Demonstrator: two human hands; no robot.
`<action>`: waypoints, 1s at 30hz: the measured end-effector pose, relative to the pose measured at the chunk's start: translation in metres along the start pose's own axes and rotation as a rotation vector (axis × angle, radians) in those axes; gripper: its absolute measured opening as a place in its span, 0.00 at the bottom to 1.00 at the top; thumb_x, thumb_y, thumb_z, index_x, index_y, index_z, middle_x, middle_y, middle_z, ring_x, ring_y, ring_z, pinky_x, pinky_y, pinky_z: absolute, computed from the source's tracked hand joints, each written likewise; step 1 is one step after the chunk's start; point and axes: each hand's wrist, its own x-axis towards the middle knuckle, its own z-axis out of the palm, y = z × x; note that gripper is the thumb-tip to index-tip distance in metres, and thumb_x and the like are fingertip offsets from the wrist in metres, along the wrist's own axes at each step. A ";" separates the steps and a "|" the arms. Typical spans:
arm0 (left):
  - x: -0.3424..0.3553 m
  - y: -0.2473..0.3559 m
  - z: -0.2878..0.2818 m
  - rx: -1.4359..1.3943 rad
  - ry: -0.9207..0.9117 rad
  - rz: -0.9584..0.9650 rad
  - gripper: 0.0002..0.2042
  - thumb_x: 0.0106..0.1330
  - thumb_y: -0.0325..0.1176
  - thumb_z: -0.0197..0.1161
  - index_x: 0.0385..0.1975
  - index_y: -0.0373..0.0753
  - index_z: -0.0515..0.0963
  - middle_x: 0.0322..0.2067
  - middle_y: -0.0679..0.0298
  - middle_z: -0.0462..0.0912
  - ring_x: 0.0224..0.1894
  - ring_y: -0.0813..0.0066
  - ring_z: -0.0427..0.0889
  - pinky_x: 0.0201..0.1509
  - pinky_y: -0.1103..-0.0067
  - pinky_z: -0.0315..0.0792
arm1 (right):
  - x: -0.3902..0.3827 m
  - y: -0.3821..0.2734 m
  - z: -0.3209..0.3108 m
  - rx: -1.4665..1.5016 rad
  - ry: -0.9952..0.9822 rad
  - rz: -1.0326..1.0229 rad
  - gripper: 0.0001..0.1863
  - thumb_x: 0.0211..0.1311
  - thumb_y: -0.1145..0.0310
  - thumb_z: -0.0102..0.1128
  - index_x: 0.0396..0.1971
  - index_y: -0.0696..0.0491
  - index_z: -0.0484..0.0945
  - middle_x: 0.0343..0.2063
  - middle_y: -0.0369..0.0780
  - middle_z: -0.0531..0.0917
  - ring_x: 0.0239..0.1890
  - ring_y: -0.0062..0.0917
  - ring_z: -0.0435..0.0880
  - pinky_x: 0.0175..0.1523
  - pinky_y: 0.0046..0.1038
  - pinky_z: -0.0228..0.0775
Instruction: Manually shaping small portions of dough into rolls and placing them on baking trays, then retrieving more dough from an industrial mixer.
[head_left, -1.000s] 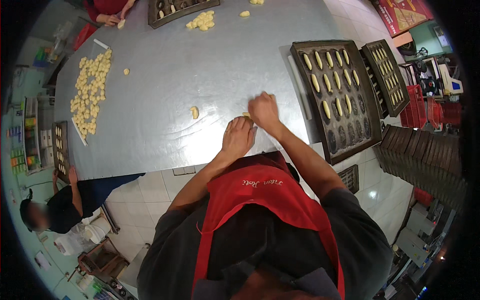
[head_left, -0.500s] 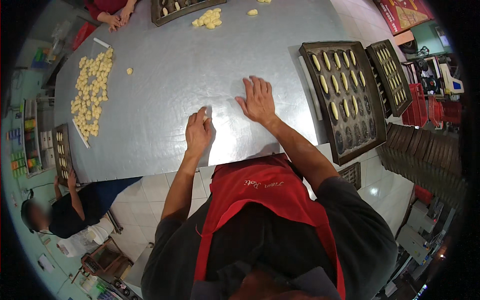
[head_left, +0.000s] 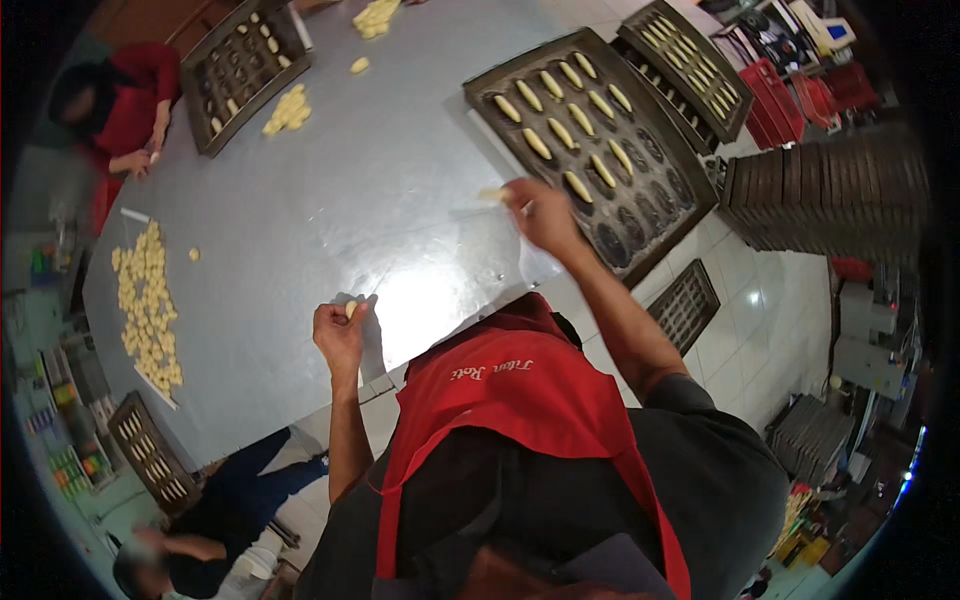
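Note:
Over the metal table, my right hand pinches a pale rolled dough stick by one end, close to the near left side of a dark moulded baking tray. Rows of similar sticks lie in the tray's hollows, and several hollows nearest me are bare. My left hand, above the table near its front edge, has its fingers closed around a small lump of dough. To the left, many small dough pieces lie in a long heap between two white bars.
A second filled tray overlaps the first at the far right. Stacked dark trays stand beyond it. Across the metal table, a person in red works near another tray. Another person is at the lower left.
My view has turned right. My right hand has lifted off the table with a dough stick and moved toward the tray. My left hand now pinches a dough lump.

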 end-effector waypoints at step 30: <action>-0.024 0.057 0.054 -0.317 -0.032 -0.103 0.16 0.71 0.25 0.71 0.56 0.32 0.78 0.42 0.65 0.85 0.44 0.79 0.82 0.51 0.80 0.78 | 0.034 0.151 -0.095 -0.292 0.159 0.188 0.17 0.63 0.61 0.68 0.48 0.53 0.89 0.43 0.53 0.87 0.49 0.51 0.86 0.55 0.49 0.78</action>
